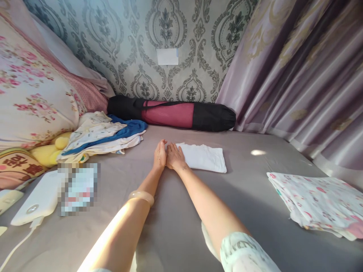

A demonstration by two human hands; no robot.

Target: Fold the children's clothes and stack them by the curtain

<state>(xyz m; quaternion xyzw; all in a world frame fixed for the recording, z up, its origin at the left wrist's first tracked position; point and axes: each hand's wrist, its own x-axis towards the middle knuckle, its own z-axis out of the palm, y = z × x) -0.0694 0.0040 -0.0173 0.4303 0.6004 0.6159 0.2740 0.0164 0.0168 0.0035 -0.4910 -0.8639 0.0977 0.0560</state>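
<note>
On the grey sheet (170, 219), a folded white cloth (205, 158) lies, its left end beneath the right hand (174, 155), fingers slightly parted, perhaps to flatten it; the left hand (160, 154) stands edgewise alongside, fingers together.

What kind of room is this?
It looks like a bedroom, probably seen from on top of a bed. A smooth grey sheet is spread under everything, a big flowery cushion is on the left, and long shiny curtains hang on the right.

Bright daylight, stretched edges.
</note>
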